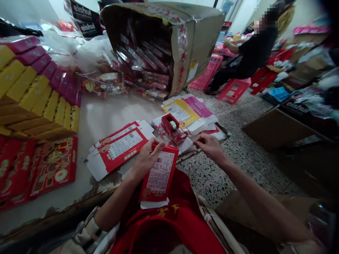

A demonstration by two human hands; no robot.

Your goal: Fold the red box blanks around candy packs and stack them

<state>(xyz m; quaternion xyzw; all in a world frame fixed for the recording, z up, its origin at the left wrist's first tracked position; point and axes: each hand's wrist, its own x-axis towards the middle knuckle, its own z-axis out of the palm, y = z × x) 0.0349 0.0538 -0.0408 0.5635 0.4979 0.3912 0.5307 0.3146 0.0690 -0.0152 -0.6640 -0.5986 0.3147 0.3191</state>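
Note:
My left hand [147, 156] is closed on a small red carton [160, 174], thumb along its top edge. The carton has a white printed label facing up, and a white flap sticks out at its lower end, above my lap. To the right, my right hand [211, 147] is raised with thumb and fingers pinched together; whatever is between them is too small to make out. A red tape dispenser [173, 127] with a pale green roll stands on the table just beyond both hands. Flattened red cartons [123, 150] lie left of my left hand.
Yellow [182, 112] and purple [198, 106] flat cartons lie behind the dispenser. A large cardboard box [198, 46] on its side holds wrapped packets. Yellow boxes [29, 95] and red boxes [54, 165] are stacked left. Beyond, a person [258, 53] sits near a pink stool [234, 90].

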